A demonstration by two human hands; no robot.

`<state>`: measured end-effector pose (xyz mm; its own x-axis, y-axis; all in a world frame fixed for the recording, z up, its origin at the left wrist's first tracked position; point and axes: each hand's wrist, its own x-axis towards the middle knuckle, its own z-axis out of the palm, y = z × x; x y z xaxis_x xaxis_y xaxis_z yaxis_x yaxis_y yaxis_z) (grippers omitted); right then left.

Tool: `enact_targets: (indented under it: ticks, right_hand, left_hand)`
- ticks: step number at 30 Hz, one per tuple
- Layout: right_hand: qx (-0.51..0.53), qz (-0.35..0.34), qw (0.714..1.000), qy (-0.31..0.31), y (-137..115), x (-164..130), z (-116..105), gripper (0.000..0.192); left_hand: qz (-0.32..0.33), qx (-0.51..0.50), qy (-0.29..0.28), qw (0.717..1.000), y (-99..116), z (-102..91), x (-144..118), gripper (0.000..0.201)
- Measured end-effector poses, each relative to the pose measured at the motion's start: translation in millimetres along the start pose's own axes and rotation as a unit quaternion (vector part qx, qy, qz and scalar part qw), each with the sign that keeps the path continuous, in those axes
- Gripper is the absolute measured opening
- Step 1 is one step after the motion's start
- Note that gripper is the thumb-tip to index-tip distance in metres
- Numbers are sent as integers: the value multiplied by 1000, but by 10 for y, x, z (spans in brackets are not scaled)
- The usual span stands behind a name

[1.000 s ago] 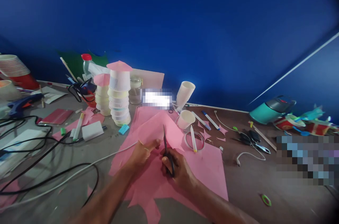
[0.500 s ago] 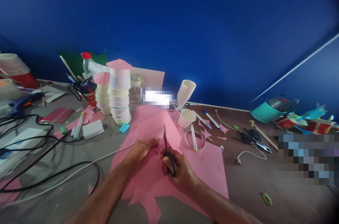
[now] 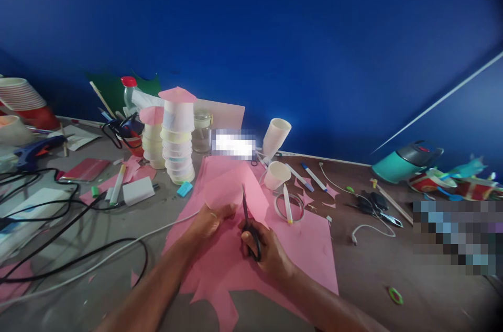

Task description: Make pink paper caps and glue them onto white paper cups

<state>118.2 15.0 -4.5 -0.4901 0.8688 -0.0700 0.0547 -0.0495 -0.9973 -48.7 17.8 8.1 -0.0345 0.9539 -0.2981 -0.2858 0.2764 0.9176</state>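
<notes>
One pair of scissors (image 3: 245, 211), long axis pointing forward | right hand (image 3: 272, 253): curled round its near end | left hand (image 3: 209, 221): pinching pink paper (image 3: 223, 193), just left of the scissors

Widest passage from here: bare brown tabletop (image 3: 367, 272) right of pink paper sheets (image 3: 310, 256), 1 small green oval ring (image 3: 400, 298) in it. Left crossed by thin white cable (image 3: 165, 228), looping black cable (image 3: 146, 256); beyond, 2 pale pink-capped paper-cup towers (image 3: 178, 138) block.
</notes>
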Motion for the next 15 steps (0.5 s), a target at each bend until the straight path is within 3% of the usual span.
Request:
enact_targets:
  ticks: [15]
  right_hand:
    - [19, 17, 1000, -4, -26, -13, 2, 61]
  left_hand:
    - [-21, -46, -25, 998, 15, -10, -9, 29]
